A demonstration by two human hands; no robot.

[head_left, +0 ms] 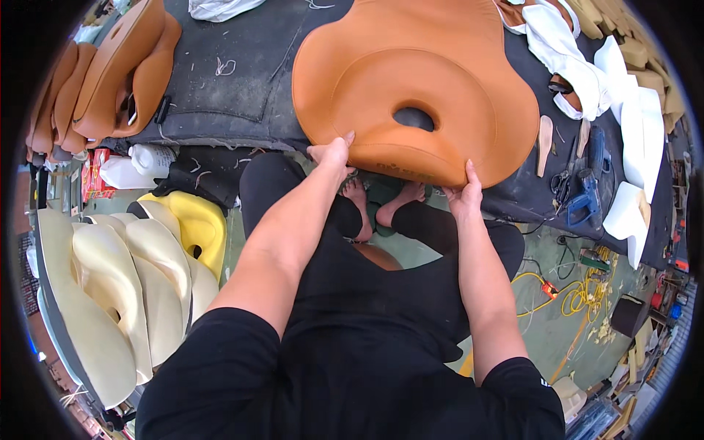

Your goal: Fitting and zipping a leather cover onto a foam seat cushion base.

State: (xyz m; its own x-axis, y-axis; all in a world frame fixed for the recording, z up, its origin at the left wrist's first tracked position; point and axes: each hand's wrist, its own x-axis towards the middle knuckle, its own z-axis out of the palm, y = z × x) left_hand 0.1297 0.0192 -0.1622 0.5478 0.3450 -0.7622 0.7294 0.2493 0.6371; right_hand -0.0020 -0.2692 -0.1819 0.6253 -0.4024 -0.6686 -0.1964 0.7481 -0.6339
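A large tan-orange leather-like seat cushion with an oval hole and stitched seams lies on the dark covered table, its near edge reaching past the table's front. My left hand grips that near edge toward the left, thumb on top and the other fingers hidden beneath. Further right along the same edge, my right hand holds the cushion the same way, thumb up on its front face. Both forearms stretch forward over my lap.
Finished brown cushions stand at the far left. Pale foam cushions and a yellow one are stacked nearer. On the right lie a blue glue gun, scissors and white fabric. A yellow cable coils on the floor.
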